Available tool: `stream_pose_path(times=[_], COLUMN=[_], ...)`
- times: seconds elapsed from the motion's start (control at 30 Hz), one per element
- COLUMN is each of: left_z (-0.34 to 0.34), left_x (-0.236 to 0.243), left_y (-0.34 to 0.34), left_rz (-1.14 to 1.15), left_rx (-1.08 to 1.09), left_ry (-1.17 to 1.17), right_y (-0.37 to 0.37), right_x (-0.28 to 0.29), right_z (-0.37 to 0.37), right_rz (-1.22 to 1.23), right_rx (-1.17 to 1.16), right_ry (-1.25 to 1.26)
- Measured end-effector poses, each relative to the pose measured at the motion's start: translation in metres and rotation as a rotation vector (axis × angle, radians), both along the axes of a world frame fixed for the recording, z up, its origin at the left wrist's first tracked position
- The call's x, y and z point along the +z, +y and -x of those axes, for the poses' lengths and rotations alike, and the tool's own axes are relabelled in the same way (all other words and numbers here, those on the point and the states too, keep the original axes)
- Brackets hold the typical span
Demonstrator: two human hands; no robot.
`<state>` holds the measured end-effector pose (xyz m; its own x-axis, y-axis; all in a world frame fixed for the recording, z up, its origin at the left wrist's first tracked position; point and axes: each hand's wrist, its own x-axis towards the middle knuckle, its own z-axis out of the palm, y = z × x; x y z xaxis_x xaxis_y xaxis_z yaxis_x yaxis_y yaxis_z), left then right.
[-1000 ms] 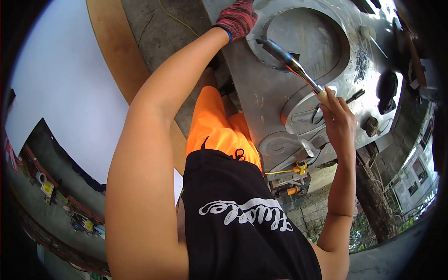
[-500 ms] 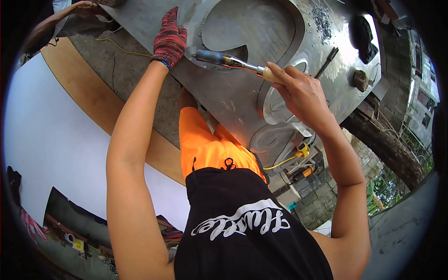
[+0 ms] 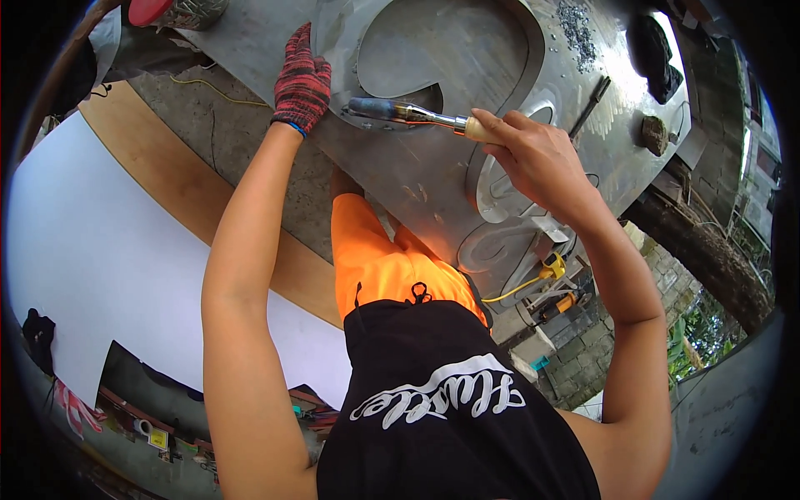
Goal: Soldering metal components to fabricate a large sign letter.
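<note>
My right hand [image 3: 537,154] grips the pale wooden handle of a soldering iron [image 3: 387,109] with a heat-blued metal barrel. The iron points left, its end by the lower left rim of a curved sheet-metal shape [image 3: 533,58] with raised walls. A red and black knit glove covers my left hand [image 3: 302,87], which rests near the table's edge, left of that shape. Its fingers are stretched out, and nothing shows in them. Both lie over the grey metal tabletop [image 3: 379,171]. A smaller metal shape with a raised strip [image 3: 479,187] is below my right hand.
Dark metal bits [image 3: 577,37], a dark bar [image 3: 590,107], a black bag [image 3: 654,62] and a rough stone [image 3: 654,135] lie on the right. A red-lidded jar [image 3: 200,12] stands top left near another person. Below right is a yellow tool with a cord [image 3: 550,267].
The view has shifted slightly, bringing more of the red-lidded jar into sight. The iron's end remains near the shape's rim, and my gloved hand keeps about the same place.
</note>
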<state>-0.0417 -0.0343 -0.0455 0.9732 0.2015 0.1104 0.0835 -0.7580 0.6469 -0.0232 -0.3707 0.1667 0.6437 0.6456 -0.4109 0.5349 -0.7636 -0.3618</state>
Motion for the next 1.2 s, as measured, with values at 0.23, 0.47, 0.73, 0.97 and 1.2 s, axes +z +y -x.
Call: stream_pose_path(times=[0.23, 0.47, 0.73, 0.97, 1.2], left_z=[0.0, 0.0, 0.0, 0.0, 0.001], left_x=[0.005, 0.001, 0.001, 0.003, 0.0], left_y=[-0.002, -0.001, -0.001, -0.003, -0.002], left_rz=[0.042, 0.02, 0.013, 0.01, -0.02], left_rx=[0.011, 0.005, 0.006, 0.006, 0.017], left_ry=[0.089, 0.056, 0.068, 0.065, 0.052], right_y=[-0.001, 0.001, 0.005, 0.006, 0.007], right_x=[-0.002, -0.002, 0.002, 0.004, 0.008], right_z=[-0.003, -0.009, -0.018, -0.023, -0.014], right_rz=[-0.036, -0.045, -0.025, -0.038, -0.029], right_rx=[-0.006, 0.01, 0.12, 0.113, 0.177], right_ry=[0.008, 0.011, -0.037, 0.011, -0.06])
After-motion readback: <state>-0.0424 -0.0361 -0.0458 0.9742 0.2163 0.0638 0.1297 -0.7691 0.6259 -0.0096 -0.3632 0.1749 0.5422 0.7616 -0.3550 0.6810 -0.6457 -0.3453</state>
